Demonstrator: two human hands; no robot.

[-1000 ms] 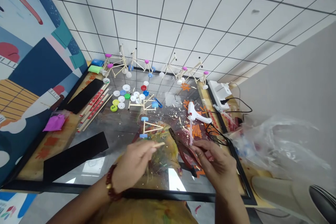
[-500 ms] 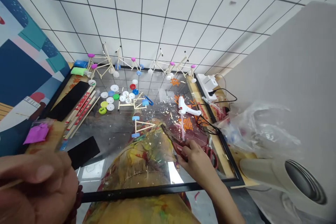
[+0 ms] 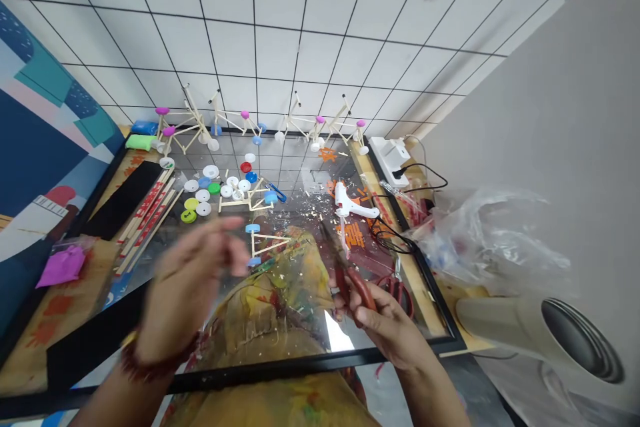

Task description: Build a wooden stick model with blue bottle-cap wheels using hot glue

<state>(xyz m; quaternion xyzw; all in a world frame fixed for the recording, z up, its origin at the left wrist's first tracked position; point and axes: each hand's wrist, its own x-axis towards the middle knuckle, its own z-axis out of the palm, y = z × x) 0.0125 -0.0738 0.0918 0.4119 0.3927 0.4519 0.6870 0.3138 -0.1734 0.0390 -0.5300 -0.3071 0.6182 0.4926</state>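
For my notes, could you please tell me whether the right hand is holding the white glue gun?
No: the right hand grips red-handled pliers, while the glue gun lies on the glass sheet.

A craft workroom, with a glue gun [image 3: 350,203] and stick models [image 3: 183,121].

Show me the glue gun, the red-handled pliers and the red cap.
Glue gun [image 3: 350,203]: head view, on its white body.
Red-handled pliers [image 3: 356,285]: head view, on a red handle.
Red cap [image 3: 245,167]: head view, on its top face.
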